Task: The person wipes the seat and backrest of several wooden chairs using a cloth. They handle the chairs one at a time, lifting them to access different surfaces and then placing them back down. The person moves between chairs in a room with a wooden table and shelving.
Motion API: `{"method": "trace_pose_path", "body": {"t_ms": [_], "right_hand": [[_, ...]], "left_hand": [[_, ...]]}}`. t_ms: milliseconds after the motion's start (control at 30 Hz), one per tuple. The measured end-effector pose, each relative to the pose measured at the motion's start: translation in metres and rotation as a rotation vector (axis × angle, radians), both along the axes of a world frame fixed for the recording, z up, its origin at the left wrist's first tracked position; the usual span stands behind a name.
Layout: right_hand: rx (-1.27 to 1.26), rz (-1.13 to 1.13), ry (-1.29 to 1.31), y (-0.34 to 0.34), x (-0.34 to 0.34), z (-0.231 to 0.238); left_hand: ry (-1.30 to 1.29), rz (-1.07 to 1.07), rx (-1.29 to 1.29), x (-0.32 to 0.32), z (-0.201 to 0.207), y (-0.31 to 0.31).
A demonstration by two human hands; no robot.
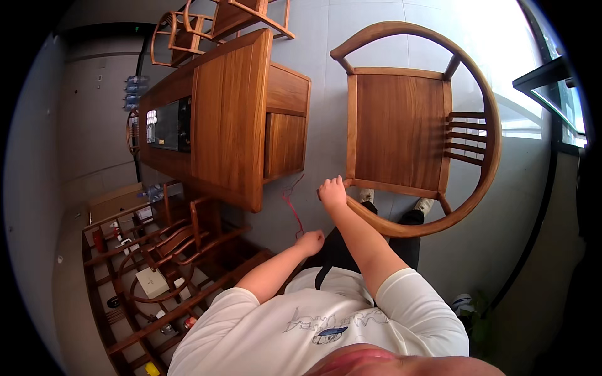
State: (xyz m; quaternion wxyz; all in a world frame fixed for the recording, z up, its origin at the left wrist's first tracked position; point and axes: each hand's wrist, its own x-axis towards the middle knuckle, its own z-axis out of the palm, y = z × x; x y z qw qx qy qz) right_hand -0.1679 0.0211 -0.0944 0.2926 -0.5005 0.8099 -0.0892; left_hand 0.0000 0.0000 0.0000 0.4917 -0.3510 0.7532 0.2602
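A wooden armchair [401, 131] with a curved rail and a flat seat stands in front of me, to the right. My right hand [333, 190] has its fingers wrapped over the near end of the chair's curved armrest [376, 219]. Lower and to the left, my left hand [310, 242] is closed in a fist. A thin red cord [290, 203] runs up from that fist toward the table's lower corner, its far end loose. Inside the fist the cord is hidden.
On the left stands a large wooden tea table [229, 119] with a dark inset panel [169, 124]. Several more chairs [235, 17] stand at its far side. Wooden shelves [100, 291] holding boxes and small items fill the lower left. A plant [480, 319] is at lower right.
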Motion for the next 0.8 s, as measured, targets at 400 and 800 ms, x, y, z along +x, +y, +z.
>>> {"method": "trace_pose_path", "body": {"t_ms": [400,800], "right_hand": [[-0.219,0.096,0.193,0.235,-0.044,0.022],[-0.158,-0.178,0.301,0.443,-0.228,0.09]], "left_hand": [[0.062,1.121,-0.091,-0.096,-0.063,0.096],[0.009,1.229,-0.795,-0.224,-0.067,0.148]]}}
